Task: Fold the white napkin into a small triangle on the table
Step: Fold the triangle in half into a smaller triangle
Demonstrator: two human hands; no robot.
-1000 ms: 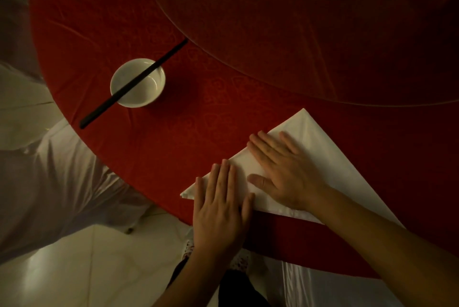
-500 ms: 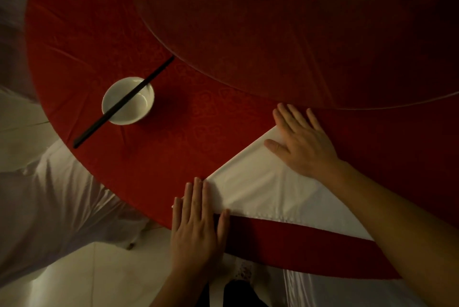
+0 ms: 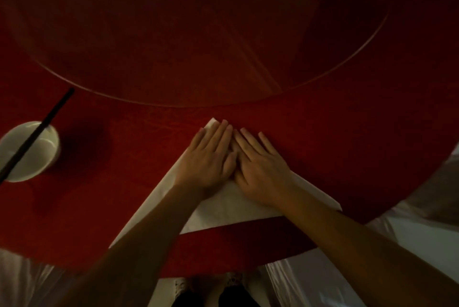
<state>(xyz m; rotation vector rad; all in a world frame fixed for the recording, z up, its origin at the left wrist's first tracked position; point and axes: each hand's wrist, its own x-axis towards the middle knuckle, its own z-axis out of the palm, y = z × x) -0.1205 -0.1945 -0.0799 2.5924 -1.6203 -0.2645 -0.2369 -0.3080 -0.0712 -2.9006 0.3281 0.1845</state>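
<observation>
Near the desk's (image 3: 347, 133) front edge, right in front of me, the napkin (image 3: 231, 205) lies as a flat white triangle, its tip pointing toward the far side and its long base running close along the front edge. My left hand (image 3: 207, 157) and right hand (image 3: 260, 170) both lie palm-down on the upper half, side by side and touching at the forefingers. The fingers (image 3: 250, 143) are stretched flat and only slightly fanned, pinching nothing, just pressing the cloth down.

I read this as smoothing the fold just below the tip. To do it well, I would keep the palms heavy and sweep outward from the middle line toward the two slanted edges, so trapped air leaves and the layers do not creep. The tip is partly hidden under my fingers, so I cannot tell whether the corners there match; I would check that before making the next fold. The red cloth may slip, so I would press down and not push.

The bowl (image 3: 27, 152) with a chopstick (image 3: 37, 133) across it sits well apart at the left edge.
</observation>
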